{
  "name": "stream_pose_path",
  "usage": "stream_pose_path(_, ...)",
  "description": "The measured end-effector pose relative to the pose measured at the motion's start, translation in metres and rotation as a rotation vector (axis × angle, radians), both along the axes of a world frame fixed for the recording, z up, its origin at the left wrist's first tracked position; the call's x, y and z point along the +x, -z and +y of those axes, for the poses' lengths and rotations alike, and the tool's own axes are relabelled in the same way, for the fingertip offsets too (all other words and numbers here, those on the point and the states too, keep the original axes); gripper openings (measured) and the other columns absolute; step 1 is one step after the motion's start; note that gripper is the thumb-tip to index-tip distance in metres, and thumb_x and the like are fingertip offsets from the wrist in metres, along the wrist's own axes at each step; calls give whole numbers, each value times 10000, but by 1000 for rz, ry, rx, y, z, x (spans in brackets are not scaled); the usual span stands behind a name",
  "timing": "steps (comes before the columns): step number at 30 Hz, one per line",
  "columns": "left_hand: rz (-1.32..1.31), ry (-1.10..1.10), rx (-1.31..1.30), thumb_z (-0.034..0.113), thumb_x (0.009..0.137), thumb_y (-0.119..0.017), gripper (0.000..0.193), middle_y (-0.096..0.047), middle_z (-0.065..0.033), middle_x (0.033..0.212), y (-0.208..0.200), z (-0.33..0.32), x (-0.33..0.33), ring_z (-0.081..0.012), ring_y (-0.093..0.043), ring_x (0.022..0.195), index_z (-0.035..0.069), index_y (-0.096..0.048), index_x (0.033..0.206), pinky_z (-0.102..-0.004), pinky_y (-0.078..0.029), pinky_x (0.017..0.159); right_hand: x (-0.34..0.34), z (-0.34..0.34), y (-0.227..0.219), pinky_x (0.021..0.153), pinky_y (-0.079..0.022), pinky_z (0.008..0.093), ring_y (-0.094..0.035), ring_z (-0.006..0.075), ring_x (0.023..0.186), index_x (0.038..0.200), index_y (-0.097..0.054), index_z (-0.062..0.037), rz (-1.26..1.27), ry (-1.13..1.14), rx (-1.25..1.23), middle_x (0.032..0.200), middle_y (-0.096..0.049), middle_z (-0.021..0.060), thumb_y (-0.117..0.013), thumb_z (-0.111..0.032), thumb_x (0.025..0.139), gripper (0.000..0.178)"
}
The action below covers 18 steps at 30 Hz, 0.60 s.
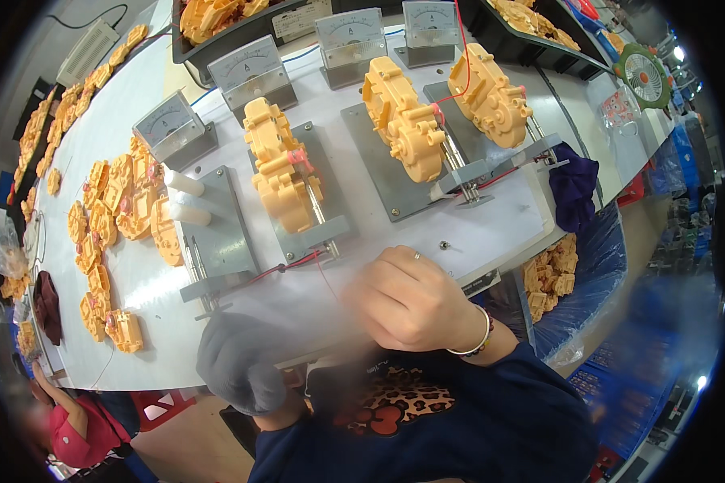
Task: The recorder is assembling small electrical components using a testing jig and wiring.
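Observation:
My left hand (243, 362), in a grey glove, is over the near edge of the white table; its fingers are smeared. My bare right hand (411, 302), with a ring and a bead bracelet, is curled closed near the table's front. Its fingertips are blurred, and whatever they hold cannot be made out. A thin red wire (325, 278) trails between the hands from a fixture's metal end. Beyond the hands, a yellow plastic gear housing (280, 169) sits on a grey test fixture (318, 145). Two more housings (403, 121) sit on fixtures to the right.
Several analog meters (251, 72) stand behind the fixtures. The leftmost fixture (217, 233) carries two white posts. Loose yellow housings (97, 217) lie at left. Black bins (532, 32) stand at the back, a purple cloth (573, 187) at right. Another person (84, 427) is at lower left.

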<state>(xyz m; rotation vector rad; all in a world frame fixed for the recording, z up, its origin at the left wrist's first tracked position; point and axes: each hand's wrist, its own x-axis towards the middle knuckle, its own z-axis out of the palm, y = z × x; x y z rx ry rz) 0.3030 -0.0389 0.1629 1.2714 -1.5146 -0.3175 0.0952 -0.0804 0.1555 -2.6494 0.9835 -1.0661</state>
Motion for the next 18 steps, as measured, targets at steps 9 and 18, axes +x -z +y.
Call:
stream_pose_path(9, -10, -8, 8, 310, 728, -586, 292, -572, -95, 612, -3, -3, -1, -298, -542, 560, 33, -621, 640, -370, -465, 602, 0, -7, -3, 672, -494, 347, -574, 273, 729, 816, -624, -24, -152, -7, 166, 802, -570, 94, -709, -3, 651, 188)
stream_pose_path(18, -422, 190, -183, 227, 850, -607, 261, -624, -138, 755, -65, -14, -9, -282, -601, 699, -32, -617, 881, -363, -481, 669, 4, -1, -21, 836, -474, 335, -581, 267, 940, 1258, -502, -14, -587, -86, 488, 1082, -583, 137, -722, -79, 755, 553)
